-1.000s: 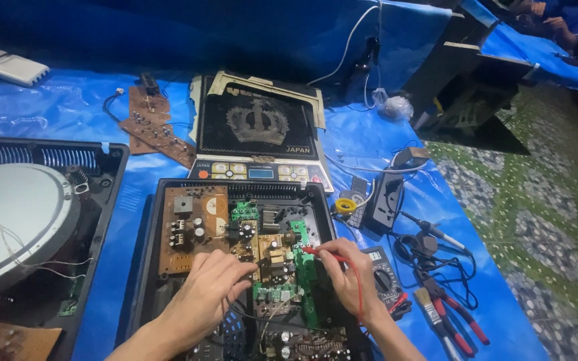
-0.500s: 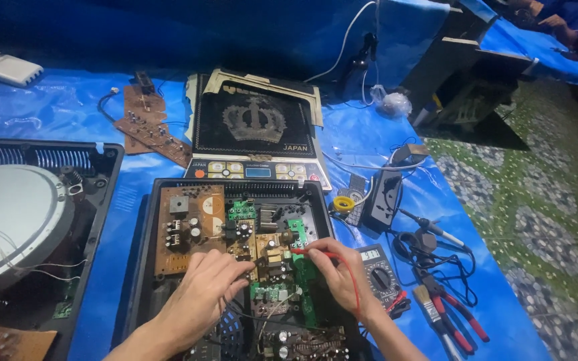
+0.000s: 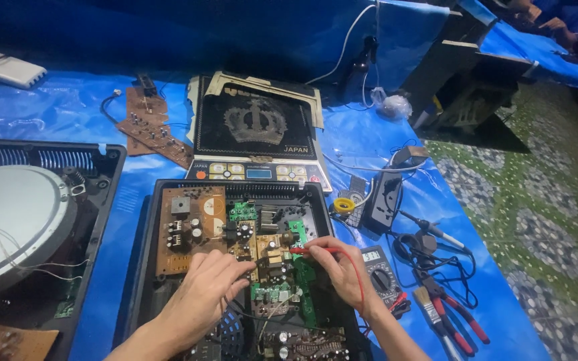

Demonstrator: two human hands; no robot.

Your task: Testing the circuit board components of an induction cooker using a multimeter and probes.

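Left hand: my left hand point(image 3: 205, 287) rests fingers-down on the circuit board point(image 3: 262, 261), curled, pressing something I cannot make out; whether it grips anything I cannot tell
Right hand: my right hand point(image 3: 339, 267) pinches a red probe point(image 3: 302, 251), its tip touching the board's middle; a red lead point(image 3: 356, 267) loops over the wrist
Board: it sits inside an open black appliance casing point(image 3: 143, 267) on blue sheeting point(image 3: 28, 107)
Right of casing: a multimeter point(image 3: 379, 271) just beside my right wrist; red-handled pliers point(image 3: 456, 321) and a brush point(image 3: 429, 307) near it
Left: a second opened casing with a grey disc point(image 3: 8, 227) (partly cut off)
Behind: a black glass panel bearing a crown motif point(image 3: 255, 127)
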